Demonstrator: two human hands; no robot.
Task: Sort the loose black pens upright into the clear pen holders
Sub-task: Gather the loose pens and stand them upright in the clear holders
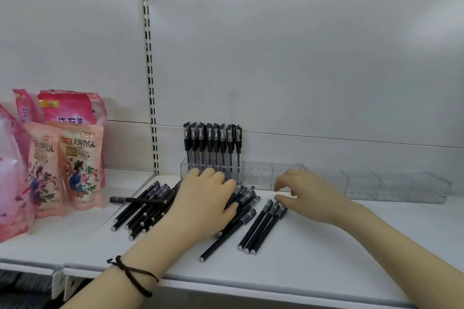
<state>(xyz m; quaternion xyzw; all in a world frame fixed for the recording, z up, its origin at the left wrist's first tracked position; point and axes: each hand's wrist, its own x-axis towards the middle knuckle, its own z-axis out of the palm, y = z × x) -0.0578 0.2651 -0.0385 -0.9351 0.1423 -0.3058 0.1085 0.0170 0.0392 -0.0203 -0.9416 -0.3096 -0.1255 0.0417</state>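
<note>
Several loose black pens point(148, 211) lie in a heap on the white shelf point(313, 258). My left hand point(206, 198) rests flat on the middle of the heap, fingers spread over the pens. Three more pens point(263, 226) lie side by side to the right. My right hand point(303, 193) hovers just above their upper ends with loosely curled fingers, holding nothing. Behind my left hand a clear pen holder point(187, 169) has several black pens point(213, 143) standing upright in it. An empty clear holder point(266, 175) stands beside it.
More empty clear holders point(401, 185) line the back right of the shelf. Pink refill pouches point(77, 158) stand on the left shelf section. A slotted white upright point(150, 78) divides the back panels. One pen point(135, 199) lies crosswise at the heap's left.
</note>
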